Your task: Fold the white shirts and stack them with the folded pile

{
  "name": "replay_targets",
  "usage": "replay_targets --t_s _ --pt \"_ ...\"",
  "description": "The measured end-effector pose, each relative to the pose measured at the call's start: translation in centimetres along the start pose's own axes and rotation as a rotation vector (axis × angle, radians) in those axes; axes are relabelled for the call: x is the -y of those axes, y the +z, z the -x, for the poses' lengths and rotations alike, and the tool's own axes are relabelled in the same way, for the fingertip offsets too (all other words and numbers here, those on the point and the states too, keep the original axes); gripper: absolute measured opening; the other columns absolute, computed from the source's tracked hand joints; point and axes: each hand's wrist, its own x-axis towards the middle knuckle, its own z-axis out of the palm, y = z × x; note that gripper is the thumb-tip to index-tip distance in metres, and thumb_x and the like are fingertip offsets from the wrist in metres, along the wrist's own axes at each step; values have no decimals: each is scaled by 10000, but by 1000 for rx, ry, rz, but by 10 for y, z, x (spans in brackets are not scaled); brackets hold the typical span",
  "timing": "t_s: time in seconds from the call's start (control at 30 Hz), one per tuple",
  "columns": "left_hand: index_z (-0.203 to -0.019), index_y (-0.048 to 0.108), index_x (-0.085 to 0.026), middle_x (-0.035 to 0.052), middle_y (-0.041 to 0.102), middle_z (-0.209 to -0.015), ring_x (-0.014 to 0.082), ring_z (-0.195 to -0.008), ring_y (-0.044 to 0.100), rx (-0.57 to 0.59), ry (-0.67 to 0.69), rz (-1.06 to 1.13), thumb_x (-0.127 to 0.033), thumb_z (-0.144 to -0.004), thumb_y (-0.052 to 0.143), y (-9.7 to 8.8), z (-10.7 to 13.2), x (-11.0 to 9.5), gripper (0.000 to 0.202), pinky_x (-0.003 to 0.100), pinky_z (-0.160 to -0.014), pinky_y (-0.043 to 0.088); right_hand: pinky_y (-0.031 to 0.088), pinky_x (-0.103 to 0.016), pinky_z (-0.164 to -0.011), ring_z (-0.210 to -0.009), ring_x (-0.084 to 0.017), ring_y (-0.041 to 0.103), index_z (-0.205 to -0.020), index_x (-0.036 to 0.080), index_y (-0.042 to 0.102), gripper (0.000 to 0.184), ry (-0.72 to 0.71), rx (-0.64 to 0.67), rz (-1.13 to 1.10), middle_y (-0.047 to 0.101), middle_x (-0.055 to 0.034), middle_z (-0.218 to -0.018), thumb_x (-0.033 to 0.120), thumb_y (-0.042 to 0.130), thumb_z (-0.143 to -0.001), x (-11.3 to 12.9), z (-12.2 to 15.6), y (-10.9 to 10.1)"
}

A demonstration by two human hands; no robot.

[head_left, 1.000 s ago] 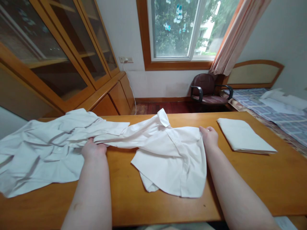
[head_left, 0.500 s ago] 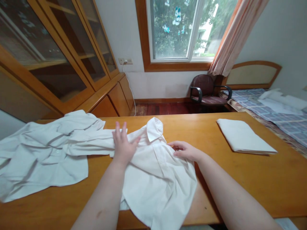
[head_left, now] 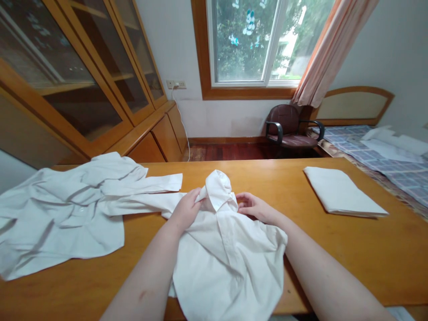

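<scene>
A white shirt (head_left: 227, 254) lies front up on the wooden table (head_left: 334, 254), its body wrinkled and its hem hanging toward me. At its top the folded collar (head_left: 216, 189) stands up. My left hand (head_left: 187, 208) is closed on the cloth at the collar's left side. My right hand (head_left: 256, 208) curls its fingers on the cloth by the collar's right side; part of its grip is hidden. To the left, a second white shirt (head_left: 63, 214) is spread loosely, one sleeve reaching toward my left hand.
On the table's right lies a flat folded white cloth (head_left: 344, 191). Beyond the table are a wooden glass-door cabinet (head_left: 133, 111), a dark red armchair (head_left: 284, 122) and a bed (head_left: 384, 151).
My left hand has gone from spread over the shirt's left shoulder to closed at the collar. My right hand has shifted a little toward the collar. The shirt's right shoulder has spread outward.
</scene>
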Motion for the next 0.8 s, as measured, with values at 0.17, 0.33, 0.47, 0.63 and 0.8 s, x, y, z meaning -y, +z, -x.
replay_targets --t_s 0.17,0.33,0.47,0.63,0.8 --pt "-964 565 -187 25 610 -923 190 -875 556 47 -23 109 -158 -760 410 2 1 -6 259 311 -811 430 388 -352 -936 -1079 -205 528 -1222 217 503 633 -127 197 -34 540 -70 -1251 301 757 -648 1 1 9" --pt "-927 561 -192 19 615 -890 194 -852 566 113 -33 136 -206 -781 416 1 0 -12 206 311 -800 438 455 -324 -738 -755 -177 585 -873 155 640 311 18 -40 144 647 -21 -817 418 681 -712 -15 -6 9" --pt "-941 571 -190 37 630 -928 216 -894 574 64 -85 120 -306 -817 443 -1 0 -9 213 330 -821 443 460 -334 -807 -841 -196 598 -807 200 594 254 -92 -268 -69 643 -18 -829 414 678 -697 -17 -11 0" --pt "-985 577 -187 46 643 -972 229 -938 579 -13 -153 103 -385 -819 467 -3 -2 -7 280 325 -825 448 469 -385 -868 -1024 -232 563 -789 234 519 263 -275 -476 -289 624 -44 -950 462 638 -734 -3 -9 -17" --pt "-908 582 -184 6 645 -871 195 -831 590 3 -156 184 -298 -733 526 -4 0 -9 217 297 -776 467 444 -405 -912 -1052 -220 559 -934 233 555 308 -199 -396 -233 605 -51 -1057 349 702 -690 -9 -12 -20"
